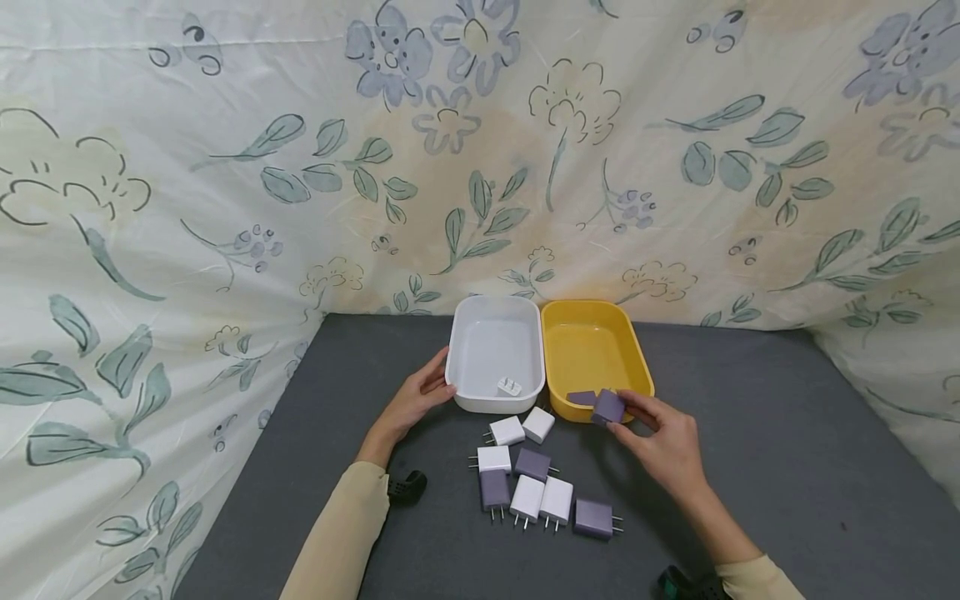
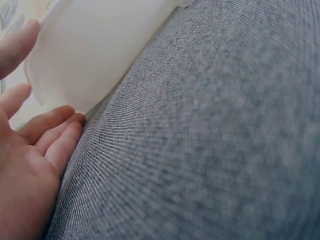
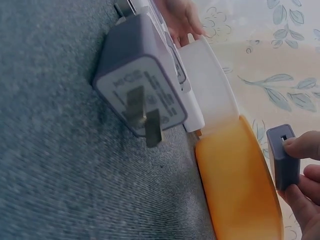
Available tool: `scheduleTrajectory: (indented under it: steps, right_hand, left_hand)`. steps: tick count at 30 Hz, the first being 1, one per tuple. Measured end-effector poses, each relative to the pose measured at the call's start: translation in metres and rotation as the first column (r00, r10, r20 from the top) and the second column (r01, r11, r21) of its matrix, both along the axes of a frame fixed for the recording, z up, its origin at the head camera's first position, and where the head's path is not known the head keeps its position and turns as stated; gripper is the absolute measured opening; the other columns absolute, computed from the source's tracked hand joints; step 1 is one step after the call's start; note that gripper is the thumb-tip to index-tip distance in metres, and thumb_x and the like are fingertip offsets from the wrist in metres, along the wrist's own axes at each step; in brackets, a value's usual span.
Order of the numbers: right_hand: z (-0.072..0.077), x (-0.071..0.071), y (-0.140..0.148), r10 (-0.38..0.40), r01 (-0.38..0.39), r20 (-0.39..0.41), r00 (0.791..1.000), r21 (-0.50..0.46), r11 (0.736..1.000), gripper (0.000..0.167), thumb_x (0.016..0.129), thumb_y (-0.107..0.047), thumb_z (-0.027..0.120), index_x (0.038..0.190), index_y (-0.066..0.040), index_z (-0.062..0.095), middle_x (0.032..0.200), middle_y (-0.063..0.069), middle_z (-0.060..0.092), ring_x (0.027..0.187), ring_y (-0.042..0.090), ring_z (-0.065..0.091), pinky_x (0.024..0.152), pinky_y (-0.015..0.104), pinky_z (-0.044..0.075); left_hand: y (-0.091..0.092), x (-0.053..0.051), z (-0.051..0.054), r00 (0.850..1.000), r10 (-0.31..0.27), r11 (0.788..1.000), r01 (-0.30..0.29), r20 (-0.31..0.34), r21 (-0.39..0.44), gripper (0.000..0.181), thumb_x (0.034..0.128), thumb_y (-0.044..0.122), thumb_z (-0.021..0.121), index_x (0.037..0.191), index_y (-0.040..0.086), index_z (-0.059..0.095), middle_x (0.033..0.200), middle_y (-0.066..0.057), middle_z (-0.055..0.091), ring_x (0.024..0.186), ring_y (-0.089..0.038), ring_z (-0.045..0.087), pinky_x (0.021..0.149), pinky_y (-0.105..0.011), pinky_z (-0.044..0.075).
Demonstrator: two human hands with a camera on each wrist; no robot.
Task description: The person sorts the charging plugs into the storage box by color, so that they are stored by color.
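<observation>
My right hand [image 1: 667,442] pinches a purple charger [image 1: 608,407] over the near edge of the yellow tray [image 1: 645,375]; the right wrist view shows this charger [image 3: 284,162] between thumb and fingers. Inside that tray lies another purple charger [image 1: 581,397]. The left hand [image 1: 411,404] touches the left side of the white tray [image 1: 495,333], fingers fairly straight; in the left wrist view the fingers [image 2: 55,132] are beside its wall. A white charger [image 1: 510,386] lies in the white tray.
Several white chargers [image 1: 556,500] and purple chargers [image 1: 594,518] lie on the dark grey table [image 1: 787,467] in front of the trays. A floral cloth [image 1: 480,167] hangs behind the table and at its sides.
</observation>
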State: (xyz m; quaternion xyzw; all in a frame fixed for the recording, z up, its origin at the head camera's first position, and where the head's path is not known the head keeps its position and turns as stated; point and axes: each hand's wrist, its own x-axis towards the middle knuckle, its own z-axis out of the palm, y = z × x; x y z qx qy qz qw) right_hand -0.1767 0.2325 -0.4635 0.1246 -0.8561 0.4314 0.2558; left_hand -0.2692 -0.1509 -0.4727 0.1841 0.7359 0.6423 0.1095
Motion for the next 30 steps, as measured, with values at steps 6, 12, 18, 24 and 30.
scheduleTrajectory:
  steps: [6,12,18,24,30]
  right_hand:
    - [0.001,-0.006,0.003,-0.048,0.047,0.024,0.999,0.020,0.999,0.050,0.070,-0.001,0.085,0.117,0.003,0.068,0.112,0.019,0.071,0.095,-0.011,0.063,0.081,0.002,0.046]
    - [0.001,-0.010,0.005,-0.099,0.097,0.047,0.994,0.037,0.995,0.048,0.071,-0.001,0.084,0.116,0.005,0.067,0.111,0.023,0.071,0.096,0.035,0.071,0.080,0.000,0.043]
    - [0.002,-0.016,0.006,-0.118,0.115,0.046,0.992,0.062,0.991,0.048,0.072,-0.002,0.084,0.117,0.005,0.067,0.112,0.024,0.070,0.097,0.037,0.070,0.081,0.000,0.042]
    - [0.004,-0.017,0.006,-0.131,0.127,0.052,0.990,0.073,0.989,0.048,0.072,-0.002,0.084,0.116,0.005,0.067,0.112,0.025,0.070,0.097,0.038,0.070,0.080,-0.004,0.040]
    - [0.004,-0.022,0.006,-0.152,0.147,0.060,0.987,0.081,0.986,0.047,0.074,-0.008,0.084,0.116,0.004,0.068,0.113,0.025,0.069,0.096,0.037,0.071,0.078,0.009,0.051]
  left_hand:
    - [0.000,0.002,0.003,1.000,-0.005,1.000,0.004,-0.011,-0.016,0.073,0.0955,0.007,0.060,0.156,0.010,0.020,0.150,-0.022,0.042,0.138,-0.035,0.043,0.111,-0.048,0.039]
    - [-0.001,-0.004,-0.008,1.000,-0.006,1.000,0.006,0.006,0.014,0.074,0.0951,0.009,0.062,0.156,0.016,0.022,0.150,-0.019,0.043,0.138,-0.033,0.043,0.111,-0.045,0.040]
    - [-0.003,-0.014,-0.026,1.000,0.007,1.000,-0.007,-0.028,0.023,0.072,0.0950,0.014,0.064,0.155,0.026,0.026,0.149,-0.014,0.046,0.137,-0.030,0.046,0.108,-0.035,0.045]
    - [-0.001,-0.015,-0.029,1.000,0.003,1.000,-0.002,-0.030,0.021,0.072,0.0954,0.014,0.063,0.155,0.028,0.026,0.149,-0.014,0.046,0.138,-0.029,0.045,0.109,-0.036,0.043]
    - [-0.002,-0.013,-0.028,1.000,0.010,1.000,-0.010,-0.025,0.022,0.071,0.0962,0.014,0.062,0.155,0.029,0.024,0.150,-0.014,0.044,0.138,-0.030,0.044,0.110,-0.035,0.043]
